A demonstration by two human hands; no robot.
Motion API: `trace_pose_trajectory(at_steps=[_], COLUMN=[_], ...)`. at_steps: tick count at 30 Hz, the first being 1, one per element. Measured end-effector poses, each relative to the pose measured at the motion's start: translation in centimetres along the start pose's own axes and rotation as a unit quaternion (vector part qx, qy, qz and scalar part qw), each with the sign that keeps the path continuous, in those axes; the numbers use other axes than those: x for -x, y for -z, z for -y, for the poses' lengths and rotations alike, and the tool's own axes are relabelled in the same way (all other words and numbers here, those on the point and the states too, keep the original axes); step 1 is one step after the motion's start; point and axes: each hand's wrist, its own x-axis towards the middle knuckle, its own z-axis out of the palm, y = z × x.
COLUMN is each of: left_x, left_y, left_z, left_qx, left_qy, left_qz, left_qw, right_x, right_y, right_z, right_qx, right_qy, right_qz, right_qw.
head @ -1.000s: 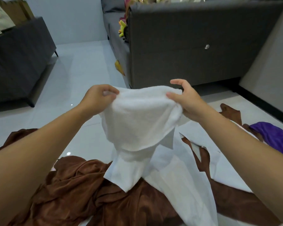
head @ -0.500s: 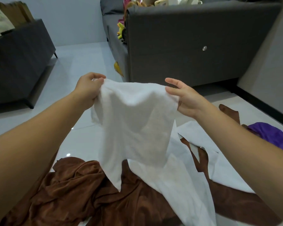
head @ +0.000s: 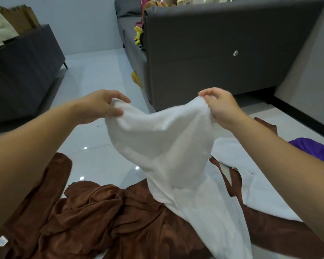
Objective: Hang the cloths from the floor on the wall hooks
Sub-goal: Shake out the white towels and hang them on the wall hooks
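A white towel point(head: 163, 143) hangs between my two hands above the floor, its lower end trailing onto the pile below. My left hand point(head: 99, 107) pinches its upper left edge. My right hand point(head: 221, 107) grips its upper right corner, fingers curled round the cloth. Under it a crumpled brown cloth point(head: 105, 221) lies spread on the white tiles. A second white cloth point(head: 260, 191) lies flat to the right, and a purple cloth point(head: 314, 150) shows past my right forearm. No wall hooks are in view.
A grey sofa point(head: 213, 53) with toys on its seat stands straight ahead. A dark cabinet point(head: 22, 71) stands at the left with bags on top. A grey wall point(head: 310, 71) with a black skirting runs along the right. Glossy white floor point(head: 94, 77) lies between the furniture.
My hands have moved apart along the towel's top edge, stretching it wider. The right hand now grips the corner with curled fingers.
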Motion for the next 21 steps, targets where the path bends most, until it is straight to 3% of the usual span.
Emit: trace_pose_trajectory(at_steps=[4,8,10,12,13,14,16,18,21], left_x=[0.0,-1.2,-1.5,-1.5,-1.4,-1.3,-1.2,-1.2,-1.1], left_y=[0.2,-0.3,-0.1,0.4,0.6,0.7,0.6,0.3,-0.2], left_z=[0.6,0.6,0.1,-0.2,-0.3,-0.3,-0.1,0.2,0.1], left_qx=[0.051,0.078,0.187,0.328,0.346,0.309,0.127,0.0,-0.006], left_qy=[0.041,0.065,0.071,0.045,0.022,0.002,-0.016,-0.009,0.011], left_qz=[-0.023,-0.124,-0.159,-0.125,-0.092,-0.061,-0.029,-0.032,-0.04], left_qw=[0.998,0.987,0.967,0.935,0.933,0.949,0.991,0.999,0.999], right_x=[-0.9,-1.3,-1.3,-1.4,-1.4,-1.4,-1.4,-1.3,-1.3], right_y=[1.7,3.1,3.6,4.3,4.6,4.8,5.1,5.2,5.6], right_z=[0.2,0.6,1.0,1.1,1.1,1.2,1.2,1.3,1.3], right_qx=[-0.04,-0.047,-0.112,-0.205,-0.237,-0.255,-0.249,-0.182,-0.015], right_qy=[-0.039,-0.096,-0.13,-0.137,-0.13,-0.118,-0.091,-0.064,-0.027], right_qz=[-0.041,-0.041,-0.04,-0.038,-0.033,-0.023,-0.003,0.008,0.022], right_qw=[0.998,0.993,0.984,0.968,0.962,0.959,0.964,0.981,0.999])
